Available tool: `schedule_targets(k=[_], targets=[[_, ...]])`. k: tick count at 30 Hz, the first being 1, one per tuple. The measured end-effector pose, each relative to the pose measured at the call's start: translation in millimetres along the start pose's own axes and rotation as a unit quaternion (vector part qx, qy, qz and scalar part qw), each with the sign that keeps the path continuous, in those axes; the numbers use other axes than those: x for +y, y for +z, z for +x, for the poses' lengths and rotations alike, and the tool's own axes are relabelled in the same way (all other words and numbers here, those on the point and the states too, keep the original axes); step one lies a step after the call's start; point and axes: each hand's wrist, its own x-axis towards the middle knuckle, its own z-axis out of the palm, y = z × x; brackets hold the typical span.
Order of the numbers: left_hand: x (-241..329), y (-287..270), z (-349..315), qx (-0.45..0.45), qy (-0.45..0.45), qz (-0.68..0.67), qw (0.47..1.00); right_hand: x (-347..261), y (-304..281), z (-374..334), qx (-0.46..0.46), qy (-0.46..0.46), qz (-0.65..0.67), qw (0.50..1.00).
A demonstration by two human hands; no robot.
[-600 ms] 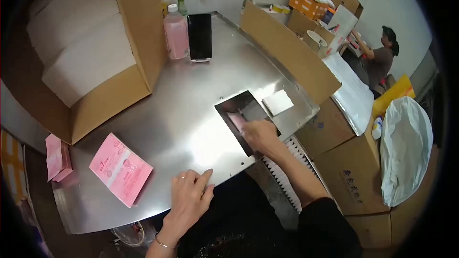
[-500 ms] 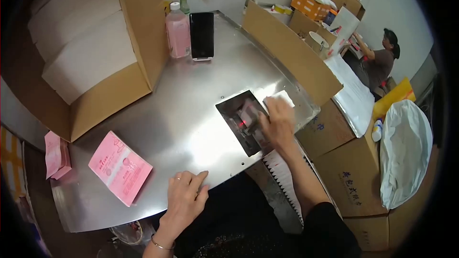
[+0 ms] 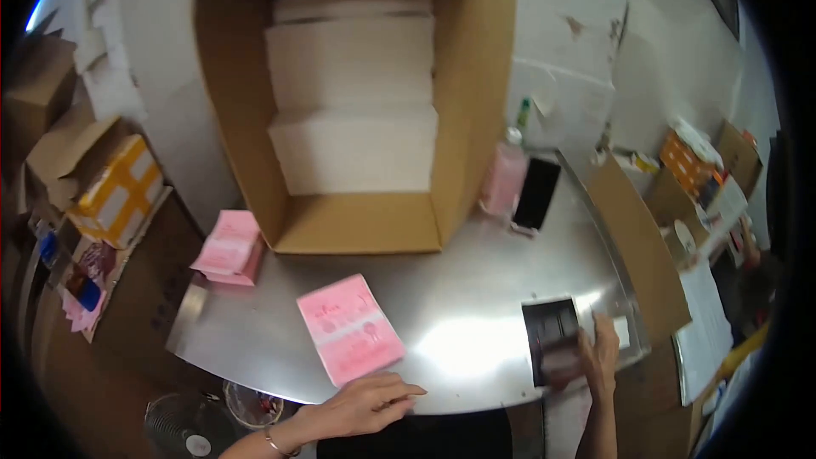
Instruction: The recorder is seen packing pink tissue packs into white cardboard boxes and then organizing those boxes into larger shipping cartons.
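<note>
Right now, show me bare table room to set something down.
Widest: shiny metal tabletop between the flat pink printed packet and the black rectangular opening. Smaller: left of that packet, toward the front edge. Crowded: around the opening, by the right hand and small white block.

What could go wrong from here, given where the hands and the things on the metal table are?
The blurred right hand is by the dark opening; it might catch on the edge.

The left hand is close to the pink packet, so a slight shift could nudge it.

The phone stands beside the pink bottle; a knock could topple either.
</note>
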Motion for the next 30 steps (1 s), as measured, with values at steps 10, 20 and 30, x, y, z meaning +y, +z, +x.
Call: schedule_targets(k=[10,20,30], targets=[[-117.1,-156.1,85.4,0.255,-0.051,0.281,0.924,-256.4,141.4,163.8,-0.186,-0.203,0.285,0.918],[-118.2,-351.2,240.8,0.471,-0.012,0.396,0.788,-376.6,188.3,374.5,0.078,-0.115,0.196,0.971],[-121.3,-427.3,306.6,0.562,-0.147,0.296,0.759,-396.2,231.4,442.4,0.131,-0.064,0.367,0.919]])
